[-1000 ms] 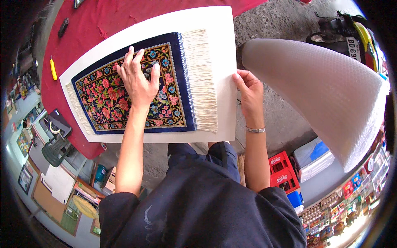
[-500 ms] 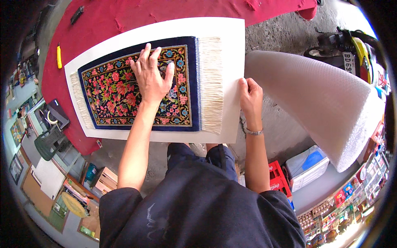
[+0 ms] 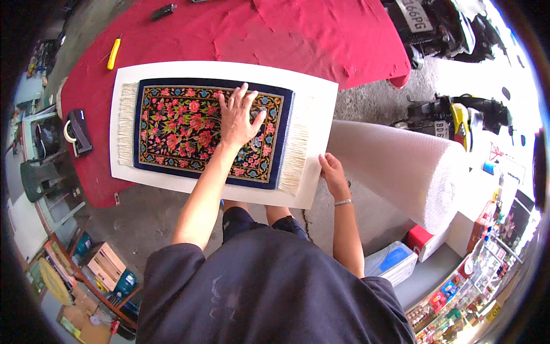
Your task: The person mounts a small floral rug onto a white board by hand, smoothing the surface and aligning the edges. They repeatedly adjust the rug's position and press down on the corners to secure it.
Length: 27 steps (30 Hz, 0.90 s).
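Note:
A small rug (image 3: 183,129) with a floral pattern, dark blue border and cream fringes lies on a large white board (image 3: 229,70). The board rests on a table under a red cloth (image 3: 275,34), and its near edge sticks out past the table toward me. My left hand (image 3: 239,120) lies on the right part of the rug, palm down with the fingers spread. At the board's near right edge, my right hand (image 3: 332,172) pinches it between thumb and fingers; the fingertips beneath are hidden.
A yellow cutter knife (image 3: 114,53) and a black object (image 3: 163,12) lie on the cloth beyond the board. Near the table's left edge sits a dark tape dispenser-like item (image 3: 79,132). A big bubble wrap roll (image 3: 395,160) stands right of the board; motorcycles (image 3: 452,117) are parked beyond.
My view has turned and shifted, so the board and rug appear lower and tilted more clockwise. Both hands keep about the same places on the rug and board.

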{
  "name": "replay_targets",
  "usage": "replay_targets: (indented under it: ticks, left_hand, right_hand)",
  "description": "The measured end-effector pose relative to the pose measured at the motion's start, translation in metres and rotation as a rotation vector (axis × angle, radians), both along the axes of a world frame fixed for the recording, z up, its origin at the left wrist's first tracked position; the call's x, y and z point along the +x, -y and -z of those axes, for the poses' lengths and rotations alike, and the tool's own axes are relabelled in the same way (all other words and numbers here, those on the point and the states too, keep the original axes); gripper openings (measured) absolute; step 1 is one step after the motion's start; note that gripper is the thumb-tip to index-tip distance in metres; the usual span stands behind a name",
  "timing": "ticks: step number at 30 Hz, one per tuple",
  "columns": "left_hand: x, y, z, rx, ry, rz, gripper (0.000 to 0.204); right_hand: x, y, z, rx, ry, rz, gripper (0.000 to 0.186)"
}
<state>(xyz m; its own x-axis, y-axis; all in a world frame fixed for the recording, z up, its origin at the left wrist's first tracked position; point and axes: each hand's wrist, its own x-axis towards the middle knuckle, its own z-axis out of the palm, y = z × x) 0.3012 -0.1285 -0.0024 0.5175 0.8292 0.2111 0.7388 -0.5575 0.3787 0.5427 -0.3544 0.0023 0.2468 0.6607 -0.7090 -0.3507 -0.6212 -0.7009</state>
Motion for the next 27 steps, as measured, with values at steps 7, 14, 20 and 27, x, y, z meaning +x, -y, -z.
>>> replay_targets:
  ticks: [7, 14, 20, 27]
  left_hand:
    - [-0.091, 0.102, -0.045, 0.014, 0.692, -0.745, 0.054]
    - [-0.165, 0.201, 0.0, -1.099, 1.799, -1.364, 0.066]
    - [-0.164, 0.207, 0.026, -0.925, 1.69, -1.359, 0.055]
    - [-0.168, 0.208, 0.034, -0.967, 1.564, -1.378, 0.064]
  right_hand:
    - [0.003, 0.005, 0.015, -0.078, 0.098, -0.029, 0.033]
    - [-0.003, -0.009, 0.009, -0.153, 0.198, 0.013, 0.045]
    - [-0.052, -0.156, -0.052, 0.371, 1.127, -0.266, 0.033]
    - [-0.176, -0.352, -0.023, 0.501, 1.196, -0.805, 0.039]
